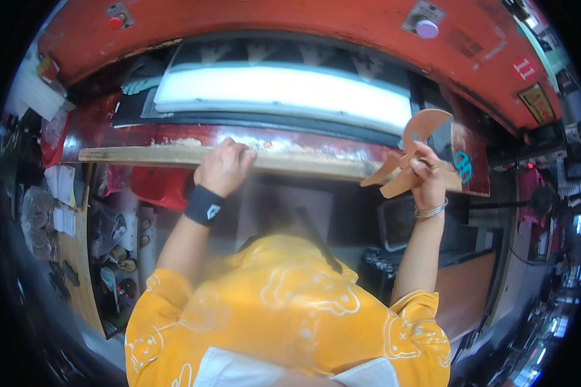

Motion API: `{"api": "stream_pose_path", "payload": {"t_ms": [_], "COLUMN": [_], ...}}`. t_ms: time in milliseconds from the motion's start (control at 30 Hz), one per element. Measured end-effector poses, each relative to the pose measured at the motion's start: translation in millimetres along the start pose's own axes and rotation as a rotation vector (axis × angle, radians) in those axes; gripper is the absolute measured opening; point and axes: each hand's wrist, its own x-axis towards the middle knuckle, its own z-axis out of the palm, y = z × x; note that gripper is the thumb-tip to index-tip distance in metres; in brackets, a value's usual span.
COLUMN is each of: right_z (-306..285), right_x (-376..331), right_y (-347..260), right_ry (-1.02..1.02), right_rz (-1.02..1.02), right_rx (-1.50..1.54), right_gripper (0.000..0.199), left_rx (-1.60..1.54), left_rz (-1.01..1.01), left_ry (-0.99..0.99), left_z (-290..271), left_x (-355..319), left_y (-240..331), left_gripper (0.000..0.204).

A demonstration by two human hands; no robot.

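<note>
My left hand, with a black band at its wrist, rests at the pale wooden strip along the table's front edge. Its fingers are curled, and their tips are hidden. Off to the right, my right hand is closed on several flat tan cut-out pieces. They look like leather and fan out in different directions, one curved piece pointing up. Beyond the strip lies a bright white board on dark sheets. Faint pale shapes show on the dark surface behind it.
A large orange-red machine body with two buttons spans the far side. Teal scissor handles lie at the table's right end. A red stool stands below the table, and cluttered shelves are at the left.
</note>
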Motion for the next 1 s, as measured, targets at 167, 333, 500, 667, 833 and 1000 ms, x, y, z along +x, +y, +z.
{"api": "stream_pose_path", "payload": {"t_ms": [167, 333, 500, 667, 833, 1000], "right_z": [-20.9, -22.7, -23.0, -20.2, -21.5, -31.6], "right_x": [90.6, 107.5, 111.9, 117.3, 113.1, 113.8], "right_y": [24.3, 46.7, 49.6, 52.4, 56.4, 43.1], "right_ry": [0.223, 0.525, 0.559, 0.653, 0.681, 0.636], "right_rz": [-0.093, -0.214, -0.007, 0.182, 0.206, 0.165], "right_rx": [-0.713, -1.29, -1.05, -1.194, -1.239, -1.181], "right_gripper": [0.034, 0.03, 0.033, 0.039, 0.036, 0.033], "left_rx": [-0.33, -0.019, -0.056, -0.186, -0.313, -0.801], "left_rz": [-0.213, -0.51, -0.349, -0.372, -0.461, -0.24], "left_ry": [0.213, 0.355, 0.085, 0.157, 0.128, -0.265], "left_z": [-43.9, -86.9, -85.1, -72.7, -85.7, -94.5], "left_x": [21.8, 65.0, 85.1, 81.2, 87.5, 119.3], "left_y": [-68.2, -177.4, -196.2, -198.8, -194.1, -80.1], "left_gripper": [0.029, 0.046, 0.04, 0.036, 0.031, 0.019]}}
